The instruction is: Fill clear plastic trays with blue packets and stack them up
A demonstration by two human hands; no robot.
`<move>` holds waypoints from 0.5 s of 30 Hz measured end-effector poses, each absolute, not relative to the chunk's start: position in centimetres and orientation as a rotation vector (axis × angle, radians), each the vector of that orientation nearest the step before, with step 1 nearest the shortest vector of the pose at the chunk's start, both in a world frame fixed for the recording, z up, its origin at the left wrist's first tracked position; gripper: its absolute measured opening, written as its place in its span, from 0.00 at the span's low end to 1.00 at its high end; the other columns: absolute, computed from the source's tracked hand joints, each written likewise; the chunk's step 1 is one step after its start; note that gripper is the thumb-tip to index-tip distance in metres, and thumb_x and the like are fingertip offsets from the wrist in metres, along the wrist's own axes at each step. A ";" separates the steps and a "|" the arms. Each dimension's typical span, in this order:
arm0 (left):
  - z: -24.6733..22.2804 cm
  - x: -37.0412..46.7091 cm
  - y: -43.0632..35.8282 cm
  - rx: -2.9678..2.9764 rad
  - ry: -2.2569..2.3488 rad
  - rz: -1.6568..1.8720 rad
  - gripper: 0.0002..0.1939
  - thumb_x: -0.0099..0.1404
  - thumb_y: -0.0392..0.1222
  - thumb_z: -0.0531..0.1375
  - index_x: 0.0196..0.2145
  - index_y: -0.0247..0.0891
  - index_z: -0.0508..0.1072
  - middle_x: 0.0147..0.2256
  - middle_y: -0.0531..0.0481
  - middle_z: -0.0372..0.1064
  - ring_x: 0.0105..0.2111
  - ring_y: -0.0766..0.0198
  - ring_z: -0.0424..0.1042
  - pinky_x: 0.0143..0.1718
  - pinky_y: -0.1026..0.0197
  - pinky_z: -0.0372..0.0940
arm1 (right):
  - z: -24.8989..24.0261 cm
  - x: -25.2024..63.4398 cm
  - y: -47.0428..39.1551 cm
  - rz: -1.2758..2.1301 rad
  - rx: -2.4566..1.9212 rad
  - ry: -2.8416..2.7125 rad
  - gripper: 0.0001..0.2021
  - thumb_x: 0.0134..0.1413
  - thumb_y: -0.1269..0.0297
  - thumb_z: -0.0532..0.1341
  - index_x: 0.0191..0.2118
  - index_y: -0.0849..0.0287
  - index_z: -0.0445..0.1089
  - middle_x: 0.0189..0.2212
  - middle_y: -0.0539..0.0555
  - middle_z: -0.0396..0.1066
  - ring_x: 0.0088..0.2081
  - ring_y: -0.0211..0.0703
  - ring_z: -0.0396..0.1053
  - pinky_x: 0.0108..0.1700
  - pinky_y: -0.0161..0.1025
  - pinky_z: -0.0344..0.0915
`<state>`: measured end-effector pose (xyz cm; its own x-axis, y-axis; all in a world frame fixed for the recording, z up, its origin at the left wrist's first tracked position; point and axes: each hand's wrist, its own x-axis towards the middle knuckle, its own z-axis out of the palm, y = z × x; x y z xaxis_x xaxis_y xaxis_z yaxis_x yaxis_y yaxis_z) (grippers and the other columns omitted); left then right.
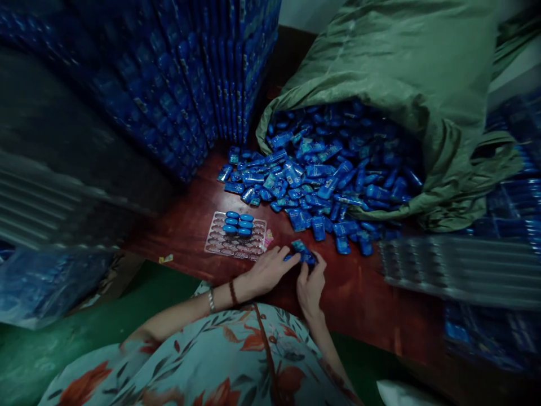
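Both hands are close together near the front of the red table. My left hand (274,269), with bracelets on its wrist, has its fingers closed on the left side of some small blue packets (303,252). On their right side, my right hand (311,282) grips them between thumb and fingers. Just left of my left hand lies a clear plastic tray (215,243) with oval hollows. Several blue oval pieces (239,223) sit in its upper middle. Behind the hands spreads a heap of blue packets (296,175), spilling from a green sack.
The open green sack (389,73) lies at the back right. Tall stacks of filled blue trays (169,73) stand at the back left. Empty clear trays are piled at the left (54,197) and right (456,270). A small yellow scrap (166,259) lies near the table's front edge.
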<state>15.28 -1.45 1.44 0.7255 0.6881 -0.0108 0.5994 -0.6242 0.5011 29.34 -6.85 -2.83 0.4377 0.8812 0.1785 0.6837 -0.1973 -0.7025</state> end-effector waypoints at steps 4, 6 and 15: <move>2.1 8.2 -2.4 2.162 1.224 0.663 0.15 0.68 0.34 0.48 0.52 0.39 0.59 0.44 0.45 0.63 0.44 0.61 0.65 0.46 0.57 0.64 | -1.7 25.9 -6.4 0.512 -1.557 -1.516 0.09 0.57 0.66 0.55 0.45 0.56 0.64 0.36 0.54 0.69 0.39 0.41 0.69 0.42 0.40 0.67; 1.8 5.0 -2.4 2.089 1.422 0.784 0.15 0.66 0.31 0.48 0.51 0.37 0.60 0.44 0.43 0.61 0.44 0.60 0.65 0.47 0.55 0.64 | -1.3 24.5 -5.0 0.553 -1.374 -1.682 0.10 0.58 0.70 0.54 0.45 0.56 0.66 0.38 0.55 0.69 0.42 0.41 0.68 0.46 0.40 0.67; -0.6 1.0 -1.3 2.370 1.475 0.709 0.20 0.63 0.27 0.48 0.51 0.38 0.63 0.40 0.45 0.62 0.39 0.62 0.65 0.39 0.60 0.66 | 1.5 22.3 -0.3 0.358 -1.431 -2.407 0.19 0.57 0.79 0.47 0.48 0.59 0.67 0.38 0.57 0.67 0.41 0.45 0.65 0.45 0.42 0.65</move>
